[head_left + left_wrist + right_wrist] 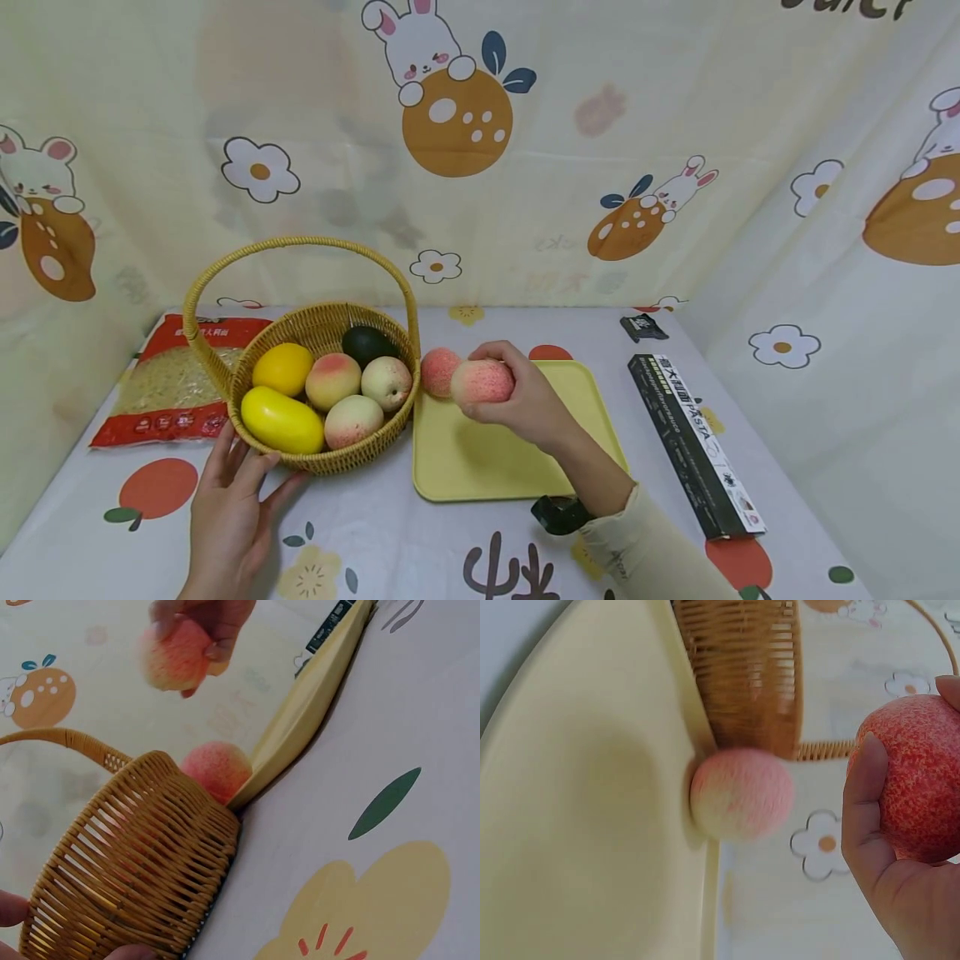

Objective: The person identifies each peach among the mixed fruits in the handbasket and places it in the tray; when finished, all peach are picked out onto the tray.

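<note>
- Desk (397, 542) with a white surface printed with flowers, fruit and leaves reaches from the near side to the far backdrop.
- Pale sleeve (656, 550) at the near right, with a dark wristband (558, 515) at its cuff.
- Left hand (234, 508), near left: fingers fairly straight and spread, touching the near left side of the basket.
- Yellow tray (517, 477) lying flat in the middle, to the right of the basket.
- Right hand (528, 410) above the tray: thumb and fingers curled round a pinkish peach (482, 383), which is held up in the air over the tray's left part.
- Black-and-white pasta box (697, 450) lying slantwise to the right of the tray.
- Woven basket (360, 458) upright at left, its handle (300, 242) arching overhead. Inside, a yellow oblong fruit (282, 420) lies near left, a round yellow fruit (282, 369) behind it, three peaches (333, 382) at the middle and right, and a dark green fruit (367, 345) at the far right.
- Second peach (439, 372) at the tray's far left corner, just beside the basket.
- Red-edged bag of pasta (168, 390) at far left, partly hidden by the basket.
- Small black packet (642, 327) at far right.
- Printed backdrop (540, 208) with rabbits and flowers, farthest away.
</note>
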Action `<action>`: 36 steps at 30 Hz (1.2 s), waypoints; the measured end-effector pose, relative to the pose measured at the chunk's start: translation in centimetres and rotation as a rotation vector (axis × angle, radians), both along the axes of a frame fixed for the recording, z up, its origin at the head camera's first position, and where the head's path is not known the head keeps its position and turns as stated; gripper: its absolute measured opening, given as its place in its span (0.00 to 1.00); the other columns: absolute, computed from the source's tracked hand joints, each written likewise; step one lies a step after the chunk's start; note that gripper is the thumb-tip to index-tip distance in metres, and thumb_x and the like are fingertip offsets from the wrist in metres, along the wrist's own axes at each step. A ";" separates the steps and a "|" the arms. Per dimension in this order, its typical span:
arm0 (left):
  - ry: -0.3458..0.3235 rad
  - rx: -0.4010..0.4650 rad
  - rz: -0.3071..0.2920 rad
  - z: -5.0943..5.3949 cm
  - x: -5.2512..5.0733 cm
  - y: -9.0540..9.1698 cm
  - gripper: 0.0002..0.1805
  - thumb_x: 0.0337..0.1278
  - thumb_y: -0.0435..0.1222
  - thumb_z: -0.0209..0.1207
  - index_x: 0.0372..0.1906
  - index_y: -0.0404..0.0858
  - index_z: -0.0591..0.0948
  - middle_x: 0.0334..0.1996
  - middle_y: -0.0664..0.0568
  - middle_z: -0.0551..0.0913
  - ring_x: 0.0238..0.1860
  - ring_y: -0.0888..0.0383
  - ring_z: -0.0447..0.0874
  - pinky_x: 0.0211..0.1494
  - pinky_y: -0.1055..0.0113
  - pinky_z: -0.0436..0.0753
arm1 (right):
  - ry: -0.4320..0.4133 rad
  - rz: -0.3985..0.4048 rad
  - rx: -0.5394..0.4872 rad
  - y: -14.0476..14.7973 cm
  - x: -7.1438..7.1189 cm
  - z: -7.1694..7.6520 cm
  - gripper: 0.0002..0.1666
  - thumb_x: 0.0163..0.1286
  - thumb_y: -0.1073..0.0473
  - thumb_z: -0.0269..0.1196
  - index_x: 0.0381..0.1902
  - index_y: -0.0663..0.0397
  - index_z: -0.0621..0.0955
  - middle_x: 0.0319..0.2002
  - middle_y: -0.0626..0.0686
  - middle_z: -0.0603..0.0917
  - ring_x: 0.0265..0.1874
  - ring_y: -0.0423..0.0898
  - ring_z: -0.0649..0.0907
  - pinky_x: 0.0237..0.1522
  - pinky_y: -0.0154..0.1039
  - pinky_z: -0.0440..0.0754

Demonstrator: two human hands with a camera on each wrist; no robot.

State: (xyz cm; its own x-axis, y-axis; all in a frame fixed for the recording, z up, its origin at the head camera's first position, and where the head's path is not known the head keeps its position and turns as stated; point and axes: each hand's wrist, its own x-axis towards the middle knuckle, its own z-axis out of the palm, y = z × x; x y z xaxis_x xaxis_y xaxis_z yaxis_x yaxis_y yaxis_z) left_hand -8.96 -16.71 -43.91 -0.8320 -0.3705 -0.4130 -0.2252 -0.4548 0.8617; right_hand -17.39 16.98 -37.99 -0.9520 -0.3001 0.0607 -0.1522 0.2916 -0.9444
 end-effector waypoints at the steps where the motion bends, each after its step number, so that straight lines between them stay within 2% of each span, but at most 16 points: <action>1: 0.005 0.002 0.000 0.0 0.0 0.0 0.46 0.78 0.30 0.53 0.83 0.74 0.49 0.87 0.59 0.47 0.81 0.49 0.59 0.57 0.52 0.87 | -0.003 -0.011 0.007 0.4 0.0 0.0 0.36 0.56 0.66 0.77 0.62 0.47 0.77 0.60 0.58 0.78 0.51 0.56 0.81 0.48 0.43 0.87; 9: 0.001 -0.008 -0.009 0.0 0.0 0.2 0.46 0.78 0.30 0.53 0.84 0.73 0.48 0.87 0.58 0.47 0.81 0.50 0.59 0.57 0.52 0.87 | -0.016 -0.087 0.051 3.1 -0.2 -0.5 0.36 0.58 0.65 0.74 0.64 0.49 0.76 0.61 0.58 0.77 0.51 0.57 0.80 0.46 0.42 0.86; 18: -0.013 0.000 0.013 0.0 -0.1 0.1 0.45 0.78 0.31 0.53 0.83 0.74 0.51 0.87 0.58 0.47 0.79 0.52 0.61 0.58 0.50 0.86 | -0.093 -0.124 -0.010 4.3 -2.6 -2.5 0.35 0.61 0.68 0.71 0.66 0.56 0.73 0.61 0.61 0.76 0.51 0.55 0.81 0.42 0.46 0.93; 29: -0.018 -0.002 0.016 -0.1 -0.1 0.0 0.44 0.78 0.31 0.53 0.83 0.74 0.51 0.87 0.59 0.48 0.80 0.50 0.60 0.57 0.51 0.86 | -0.139 -0.150 -0.031 3.8 -5.1 -4.2 0.34 0.63 0.65 0.71 0.67 0.54 0.74 0.60 0.60 0.78 0.50 0.53 0.83 0.41 0.46 0.93; 36: -0.015 -0.003 0.018 -0.1 -0.1 0.1 0.44 0.79 0.31 0.53 0.83 0.74 0.51 0.87 0.58 0.49 0.80 0.51 0.61 0.57 0.51 0.86 | -0.163 -0.178 0.018 2.9 -6.2 -4.8 0.33 0.66 0.61 0.70 0.67 0.52 0.73 0.60 0.60 0.78 0.47 0.50 0.83 0.38 0.43 0.92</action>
State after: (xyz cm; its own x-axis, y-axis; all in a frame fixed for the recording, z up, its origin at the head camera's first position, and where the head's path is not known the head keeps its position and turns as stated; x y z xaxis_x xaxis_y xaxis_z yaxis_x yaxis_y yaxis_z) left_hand -9.03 -16.65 -44.00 -0.8191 -0.3862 -0.4241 -0.2299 -0.4563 0.8596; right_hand -23.56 19.87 -42.82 -0.9868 -0.1263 -0.1019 0.0572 0.3168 -0.9468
